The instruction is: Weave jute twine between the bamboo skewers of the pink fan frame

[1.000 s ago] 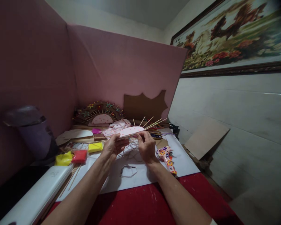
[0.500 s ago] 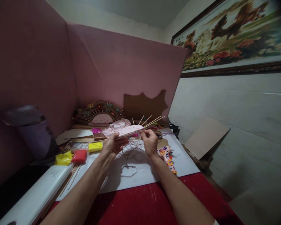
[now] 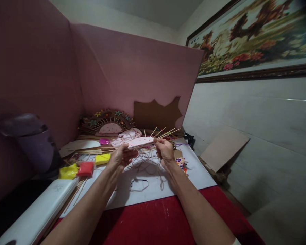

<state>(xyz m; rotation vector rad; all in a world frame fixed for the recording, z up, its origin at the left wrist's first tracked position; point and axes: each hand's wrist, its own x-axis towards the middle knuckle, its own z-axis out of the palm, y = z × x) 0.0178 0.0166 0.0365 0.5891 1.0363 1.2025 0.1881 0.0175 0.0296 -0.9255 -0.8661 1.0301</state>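
Held up over the table is a half-round pink piece with red dots (image 3: 140, 141), with several thin wooden sticks (image 3: 165, 133) fanning out beyond its far edge. My left hand (image 3: 119, 157) grips its left end, thumb on top and fingers beneath. At the right end my right hand (image 3: 165, 149) pinches the edge, close to where the sticks come out. Thin brown string (image 3: 161, 180) loops down below the piece and hangs by my right hand. What lies between the right fingertips is partly hidden.
A finished-looking fan (image 3: 111, 122) and a brown cut-out board (image 3: 155, 114) stand at the back. Red (image 3: 85, 169) and yellow packets (image 3: 68, 172), a purple cup (image 3: 39, 149) and a white case (image 3: 38, 211) are at left. Flower-patterned material (image 3: 180, 162) lies at right.
My right hand has shifted slightly right and turned, now covering more of the flower-patterned material. A loop of string hangs lower beside it. The left hand keeps its hold.
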